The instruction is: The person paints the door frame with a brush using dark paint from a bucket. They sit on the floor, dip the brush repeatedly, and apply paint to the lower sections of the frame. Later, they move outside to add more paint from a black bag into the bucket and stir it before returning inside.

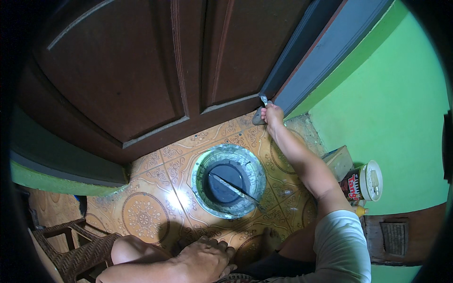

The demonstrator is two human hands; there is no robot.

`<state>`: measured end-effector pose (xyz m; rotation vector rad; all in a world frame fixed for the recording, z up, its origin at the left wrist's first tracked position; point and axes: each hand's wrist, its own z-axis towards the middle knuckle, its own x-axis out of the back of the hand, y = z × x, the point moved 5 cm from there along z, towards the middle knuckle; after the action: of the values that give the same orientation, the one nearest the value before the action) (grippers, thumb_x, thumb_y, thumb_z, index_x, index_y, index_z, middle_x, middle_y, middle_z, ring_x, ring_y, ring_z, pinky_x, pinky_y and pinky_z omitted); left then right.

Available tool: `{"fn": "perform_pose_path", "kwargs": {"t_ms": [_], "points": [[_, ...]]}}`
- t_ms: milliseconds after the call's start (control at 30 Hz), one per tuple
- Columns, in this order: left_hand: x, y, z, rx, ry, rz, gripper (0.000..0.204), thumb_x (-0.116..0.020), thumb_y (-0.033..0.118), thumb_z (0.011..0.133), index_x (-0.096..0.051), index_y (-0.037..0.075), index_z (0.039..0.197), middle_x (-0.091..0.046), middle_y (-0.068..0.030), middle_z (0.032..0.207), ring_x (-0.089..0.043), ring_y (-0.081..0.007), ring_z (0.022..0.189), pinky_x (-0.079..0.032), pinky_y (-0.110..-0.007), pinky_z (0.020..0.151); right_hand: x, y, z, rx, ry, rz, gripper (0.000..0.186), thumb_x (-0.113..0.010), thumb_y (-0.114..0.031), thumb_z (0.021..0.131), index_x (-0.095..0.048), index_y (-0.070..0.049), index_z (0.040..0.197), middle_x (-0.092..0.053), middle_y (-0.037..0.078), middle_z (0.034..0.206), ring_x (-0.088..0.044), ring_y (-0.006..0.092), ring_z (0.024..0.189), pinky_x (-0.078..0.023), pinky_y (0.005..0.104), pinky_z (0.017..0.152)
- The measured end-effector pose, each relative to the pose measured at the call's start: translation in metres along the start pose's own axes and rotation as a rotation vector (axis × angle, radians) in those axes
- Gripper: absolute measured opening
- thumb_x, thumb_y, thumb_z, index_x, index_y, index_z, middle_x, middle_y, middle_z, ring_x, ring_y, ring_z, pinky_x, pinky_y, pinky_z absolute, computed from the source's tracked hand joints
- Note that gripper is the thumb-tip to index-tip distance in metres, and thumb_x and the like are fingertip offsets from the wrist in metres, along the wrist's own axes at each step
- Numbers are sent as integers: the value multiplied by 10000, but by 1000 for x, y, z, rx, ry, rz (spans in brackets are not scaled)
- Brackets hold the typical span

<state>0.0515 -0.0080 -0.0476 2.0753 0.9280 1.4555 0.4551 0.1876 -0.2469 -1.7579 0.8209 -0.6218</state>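
My right hand (272, 114) is closed round the handle of a small paintbrush (264, 99). The brush tip touches the lower right part of the brown panelled door (141, 61), close to the grey-blue door frame (314, 61). Just below that hand, a grey lump (257, 117) sits on the floor against the door. My left hand (206, 257) rests over my lap with loosely bent fingers and holds nothing that I can see. Between me and the door stands a paint-smeared bucket (197, 165) with dark grey paint (222, 177) inside. A thin stick (231, 185) leans across it.
To the right, a white tub (373, 181) and a box-like block (338, 162) stand by the green wall (391, 108). A brown woven-pattern plastic stool (63, 245) is at the lower left. Patterned orange tiles (144, 212) cover the floor.
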Motion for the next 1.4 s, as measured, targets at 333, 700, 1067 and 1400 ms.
{"fn": "perform_pose_path", "kwargs": {"t_ms": [333, 700, 1067, 1400], "points": [[4, 5, 0, 110, -310, 10, 614, -342, 467, 1046, -522, -66, 1290, -554, -283, 1296, -498, -415, 1281, -359, -485, 1117, -11, -49, -23, 233, 6, 212, 223, -497, -97, 1006, -509, 10, 1201, -609, 61, 799, -509, 107, 578, -449, 251, 502], [9, 21, -2, 26, -54, 47, 512, -455, 430, 1000, -581, -47, 1138, -657, -234, 1017, -633, -370, 1005, -474, -454, 922, 7, -24, -4, 77, -3, 60, 119, -483, -80, 967, -559, -4, 1017, -593, 57, 752, -491, 104, 559, -404, 246, 464], [8, 34, 3, 119, -341, 34, 692, -285, 508, 1049, -484, -82, 1350, -528, -309, 1348, -484, -434, 1301, -347, -488, 1133, 1, -188, -57, 399, -12, 177, 211, -504, -109, 993, -533, 39, 1139, -607, 84, 805, -499, 94, 595, -438, 242, 487], [-8, 64, 23, 149, -428, 23, 751, -265, 584, 1031, -467, -40, 1396, -540, -288, 1356, -514, -419, 1285, -378, -473, 1116, 80, -288, -110, 632, -117, 312, 300, -550, -73, 960, -467, 70, 1210, -610, 116, 866, -527, 106, 647, -449, 240, 514]]}}
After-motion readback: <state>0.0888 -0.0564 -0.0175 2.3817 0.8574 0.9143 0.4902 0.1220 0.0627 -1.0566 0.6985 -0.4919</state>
